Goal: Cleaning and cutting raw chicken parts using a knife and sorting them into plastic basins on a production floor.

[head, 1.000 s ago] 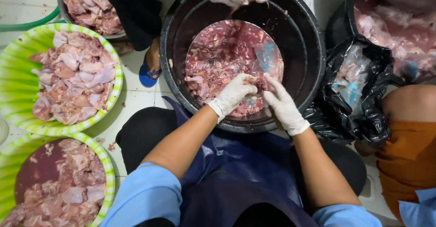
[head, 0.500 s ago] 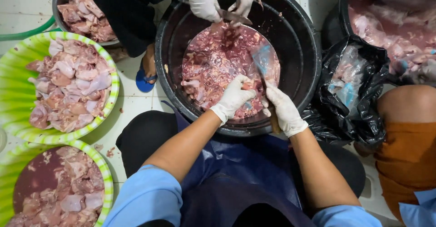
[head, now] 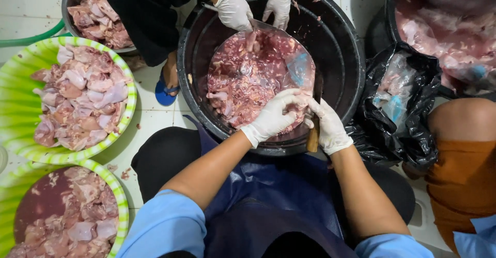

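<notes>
Nearest to us, our left hand in its white glove curls closed over the near edge of the clear plastic bag of raw meat, which lies inside the big black tub. Just beside it, our right hand is wrapped shut around the wooden handle of a knife, whose blade we cannot make out clearly against the bag.

Across the tub, a co-worker's two gloved hands pinch the far edge of the same bag, so it is stretched between us.

To our left two green baskets hold pale meat pieces, and a metal bowl beyond them holds more. To our right sits a black bag with crumpled clear plastic in it, and another tub of meat lies further off.

We judge the main risk to be the knife: our hands are touching, wet gloves slip, and a jerk from either side of the bag could bring the blade against our left fingers. A torn bag could also spill meat into the tub.
</notes>
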